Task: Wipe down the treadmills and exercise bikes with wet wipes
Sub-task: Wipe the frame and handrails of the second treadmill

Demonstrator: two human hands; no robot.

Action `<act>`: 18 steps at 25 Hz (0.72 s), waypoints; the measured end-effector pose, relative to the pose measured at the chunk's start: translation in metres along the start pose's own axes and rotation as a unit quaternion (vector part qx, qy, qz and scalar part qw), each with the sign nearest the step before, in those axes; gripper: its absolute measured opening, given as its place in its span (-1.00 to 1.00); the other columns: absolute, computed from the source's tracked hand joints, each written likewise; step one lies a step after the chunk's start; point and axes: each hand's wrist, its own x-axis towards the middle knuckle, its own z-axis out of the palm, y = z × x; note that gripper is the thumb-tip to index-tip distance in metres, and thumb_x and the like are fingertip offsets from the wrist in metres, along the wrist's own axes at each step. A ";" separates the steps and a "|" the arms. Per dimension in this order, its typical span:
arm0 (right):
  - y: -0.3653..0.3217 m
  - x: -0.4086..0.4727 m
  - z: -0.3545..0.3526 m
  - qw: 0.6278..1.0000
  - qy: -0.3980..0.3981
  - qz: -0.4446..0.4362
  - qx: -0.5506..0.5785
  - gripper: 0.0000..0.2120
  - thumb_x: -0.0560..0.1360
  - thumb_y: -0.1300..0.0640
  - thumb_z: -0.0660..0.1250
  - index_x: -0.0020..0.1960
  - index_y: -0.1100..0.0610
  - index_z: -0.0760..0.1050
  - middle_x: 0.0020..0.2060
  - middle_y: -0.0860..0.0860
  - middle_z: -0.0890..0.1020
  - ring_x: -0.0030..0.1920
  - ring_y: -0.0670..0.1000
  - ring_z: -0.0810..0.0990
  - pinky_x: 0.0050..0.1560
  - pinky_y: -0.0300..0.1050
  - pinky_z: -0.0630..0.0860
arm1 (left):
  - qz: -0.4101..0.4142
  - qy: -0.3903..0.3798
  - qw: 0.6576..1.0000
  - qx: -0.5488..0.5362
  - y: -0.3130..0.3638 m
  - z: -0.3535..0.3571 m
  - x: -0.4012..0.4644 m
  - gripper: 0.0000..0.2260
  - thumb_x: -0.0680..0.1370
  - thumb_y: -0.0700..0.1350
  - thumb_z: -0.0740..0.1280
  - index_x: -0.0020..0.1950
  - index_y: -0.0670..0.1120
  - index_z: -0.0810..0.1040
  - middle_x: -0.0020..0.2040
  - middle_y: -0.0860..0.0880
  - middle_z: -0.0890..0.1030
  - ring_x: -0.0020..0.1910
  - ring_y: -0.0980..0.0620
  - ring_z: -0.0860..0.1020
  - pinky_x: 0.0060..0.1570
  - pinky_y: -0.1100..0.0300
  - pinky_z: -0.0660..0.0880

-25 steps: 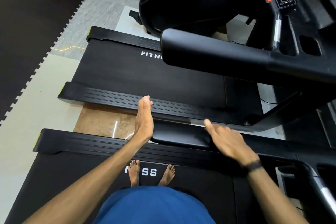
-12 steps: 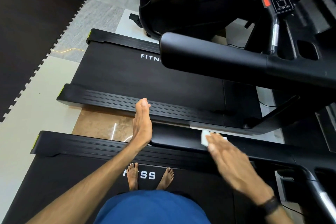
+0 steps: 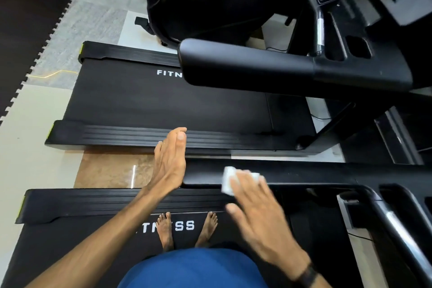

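The person stands barefoot on the near treadmill, feet beside the white lettering on its belt. The right hand lies flat with straight fingers on a white wipe, pressing it onto the treadmill's left handrail; the hand is blurred, and the wipe shows past the fingertips, draped over the rail's near edge. The left hand is held edge-on with fingers straight and together, holding nothing, its heel just beside the handrail's rounded end; whether it touches the rail cannot be told. A second treadmill stands parallel farther off, its padded rail above the belt. A dark band circles the right wrist.
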 end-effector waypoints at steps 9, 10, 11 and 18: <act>0.019 0.068 0.007 0.989 0.024 0.147 0.003 -0.16 0.60 -0.34 -0.34 0.14 0.16 0.57 0.09 0.14 0.63 0.18 0.16 0.52 0.32 0.10 0.35 | 0.090 -0.078 0.987 0.109 0.035 0.047 -0.002 -0.34 0.56 0.33 -0.23 0.39 -0.01 0.36 0.26 0.11 0.46 0.30 0.12 0.40 0.54 0.02 -0.13; -0.001 0.053 0.014 0.996 0.019 0.081 0.021 -0.23 0.63 -0.31 -0.27 0.32 0.19 0.48 0.27 0.16 0.55 0.32 0.15 0.44 0.42 0.12 0.28 | 0.091 -0.074 0.987 0.109 0.035 0.051 -0.002 -0.34 0.56 0.33 -0.23 0.39 0.00 0.36 0.27 0.10 0.46 0.31 0.11 0.40 0.55 0.01 -0.12; -0.009 0.032 0.016 0.999 0.012 0.026 0.033 -0.27 0.66 -0.28 -0.22 0.46 0.20 0.37 0.44 0.15 0.42 0.47 0.13 0.31 0.51 0.13 0.17 | 0.087 -0.068 0.988 0.111 0.036 0.053 -0.002 -0.33 0.56 0.34 -0.23 0.39 -0.01 0.37 0.28 0.10 0.46 0.33 0.11 0.40 0.55 0.01 -0.11; 0.173 -0.029 -0.010 0.967 0.105 0.232 -0.030 -0.30 0.65 -0.27 -0.26 0.32 0.06 0.53 0.22 0.01 0.63 0.37 0.07 0.49 0.54 0.13 0.08 | 0.065 -0.036 0.983 0.169 0.039 0.071 -0.021 -0.19 0.52 0.44 -0.33 0.42 -0.04 0.34 0.31 0.03 0.47 0.35 0.05 0.39 0.56 -0.01 -0.14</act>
